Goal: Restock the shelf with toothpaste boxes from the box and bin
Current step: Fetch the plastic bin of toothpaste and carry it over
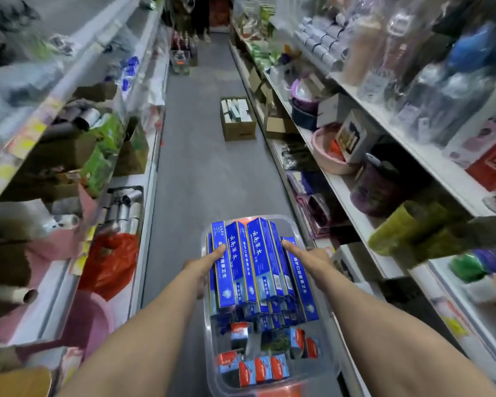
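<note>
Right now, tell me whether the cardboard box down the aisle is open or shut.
Open: the cardboard box on the floor has no flaps over its top, and packages show inside.

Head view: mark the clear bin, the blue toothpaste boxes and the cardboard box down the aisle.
clear bin (322, 333), head view, right wall.
blue toothpaste boxes (258, 262), head view, top face of a middle box.
cardboard box (239, 128), head view, front wall.
</note>
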A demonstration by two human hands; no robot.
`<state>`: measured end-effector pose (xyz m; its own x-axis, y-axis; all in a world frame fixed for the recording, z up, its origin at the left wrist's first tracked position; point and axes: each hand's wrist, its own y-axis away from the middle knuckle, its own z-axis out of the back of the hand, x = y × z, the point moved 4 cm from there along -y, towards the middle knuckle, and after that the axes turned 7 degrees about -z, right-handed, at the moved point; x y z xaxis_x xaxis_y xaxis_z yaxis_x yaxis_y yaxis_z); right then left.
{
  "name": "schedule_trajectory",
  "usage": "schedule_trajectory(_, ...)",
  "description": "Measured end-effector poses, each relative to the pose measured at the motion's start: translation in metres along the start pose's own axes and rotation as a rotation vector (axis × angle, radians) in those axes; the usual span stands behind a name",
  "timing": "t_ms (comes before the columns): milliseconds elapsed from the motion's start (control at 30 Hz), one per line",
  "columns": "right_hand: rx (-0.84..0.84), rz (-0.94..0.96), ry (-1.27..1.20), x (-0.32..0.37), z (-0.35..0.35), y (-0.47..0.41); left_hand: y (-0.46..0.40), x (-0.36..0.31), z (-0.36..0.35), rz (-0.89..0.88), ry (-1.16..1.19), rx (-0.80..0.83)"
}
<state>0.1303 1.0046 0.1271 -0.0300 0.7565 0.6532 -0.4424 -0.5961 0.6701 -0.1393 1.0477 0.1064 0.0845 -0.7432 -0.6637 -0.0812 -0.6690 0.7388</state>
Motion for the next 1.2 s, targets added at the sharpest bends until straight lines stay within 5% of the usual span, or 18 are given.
schedule_trajectory(933,0.0,-0.094,-0.103,0.574,-0.125,-0.495,-0.518,-0.575,-0.097,-0.004,-0.089,-0.037)
schedule_trajectory(1200,0.17,-0.14,-0.167,0.706,-0.133,-0.686,-0.646,-0.699,-0.171,0.044,-0.076,-0.025)
